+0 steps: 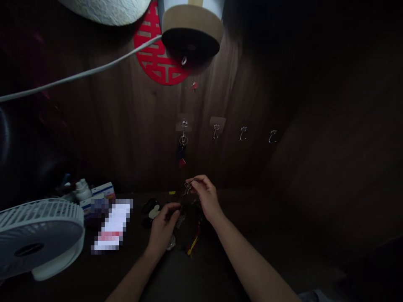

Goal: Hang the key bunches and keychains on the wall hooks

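Between thumb and fingers, my right hand (206, 199) pinches a metal keychain (188, 186) above the dark surface. My left hand (165, 222) is lower and to the left, fingers curled and thumb close to the fingertips, beside a dangling key (180, 221); in the dim light I cannot make out what it grips. A yellow and red tassel (192, 243) hangs or lies below my right hand. Round shiny metal (171, 242) shows partly behind my left hand. Higher up, another bunch of keys (182, 153) hangs from the leftmost wall hook (184, 126).
Three more hooks, including one on a clear pad (216, 129), line the wooden wall. A white fan (56, 230), small boxes (105, 191) and a white bottle (83, 189) stand left. Overhead are a cylindrical device (192, 25), a white cable (94, 71) and a red cutout (157, 69).
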Tool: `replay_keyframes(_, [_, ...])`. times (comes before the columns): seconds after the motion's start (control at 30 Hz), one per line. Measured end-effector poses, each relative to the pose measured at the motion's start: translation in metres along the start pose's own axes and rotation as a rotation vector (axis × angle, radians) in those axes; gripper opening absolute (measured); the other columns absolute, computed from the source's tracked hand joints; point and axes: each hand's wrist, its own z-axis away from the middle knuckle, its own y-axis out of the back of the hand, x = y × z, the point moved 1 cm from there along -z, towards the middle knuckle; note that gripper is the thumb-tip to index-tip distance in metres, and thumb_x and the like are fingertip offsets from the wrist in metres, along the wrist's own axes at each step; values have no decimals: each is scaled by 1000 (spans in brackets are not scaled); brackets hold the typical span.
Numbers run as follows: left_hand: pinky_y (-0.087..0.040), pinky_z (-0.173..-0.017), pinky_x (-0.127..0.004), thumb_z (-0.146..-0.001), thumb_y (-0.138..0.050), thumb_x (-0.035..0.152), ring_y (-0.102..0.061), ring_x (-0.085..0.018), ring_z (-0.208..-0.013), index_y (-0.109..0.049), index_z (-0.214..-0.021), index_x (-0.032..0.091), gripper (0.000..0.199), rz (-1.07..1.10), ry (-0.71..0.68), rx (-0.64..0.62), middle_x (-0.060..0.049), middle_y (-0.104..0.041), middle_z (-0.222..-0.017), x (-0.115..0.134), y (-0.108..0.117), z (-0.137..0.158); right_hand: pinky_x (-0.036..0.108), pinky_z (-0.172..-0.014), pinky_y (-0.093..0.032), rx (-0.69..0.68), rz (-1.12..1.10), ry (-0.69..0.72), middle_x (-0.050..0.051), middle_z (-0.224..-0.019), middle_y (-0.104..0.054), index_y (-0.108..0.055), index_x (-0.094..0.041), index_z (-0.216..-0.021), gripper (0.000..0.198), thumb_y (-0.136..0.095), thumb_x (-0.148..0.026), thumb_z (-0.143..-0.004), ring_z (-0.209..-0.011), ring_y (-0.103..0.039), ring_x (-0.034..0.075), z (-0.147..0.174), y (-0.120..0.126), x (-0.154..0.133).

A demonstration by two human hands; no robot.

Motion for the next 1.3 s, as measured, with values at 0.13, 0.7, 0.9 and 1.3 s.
replay_keyframes(0.13, [-45,-77,-29,-77,-58,35,-61,-20,-85,-63,-90,21,19,31,0,5,-2,-67,-87,-8,1,-2,26,-71,-47,-46,-4,104,-2,-73,-65,-61,-22,-84,12,-59,-31,-77,-72,-62,13,-23,-13,-14])
replay_keyframes(0.7, [-46,-73,-29,-77,-59,38,-62,-20,-81,-63,-86,21,20,15,16,-11,-3,-67,-82,-17,0,-6,16,-41,-40,2,119,230,-5,-59,-61,-55,-20,-87,18,-63,-27,-71,-56,-62,11,-124,-42,-52])
replay_keyframes(0.9, [-45,-74,-29,-78,-57,35,-62,-20,-81,-62,-87,21,17,-13,21,-13,-2,-66,-82,-14,1,-7,14,-37,-37,-36,167,119,-5,-56,-63,-54,-20,-87,18,-62,-24,-71,-46,-60,10,-129,-43,-48])
replay_keyframes(1.3, [-46,-71,-27,-77,-58,34,-61,-18,-77,-63,-86,21,17,-26,15,10,-1,-67,-81,-16,2,-9,18,-46,-44,8,187,117,-5,-60,-65,-51,-21,-92,27,-64,-29,-69,-47,-60,10,-116,-34,-29])
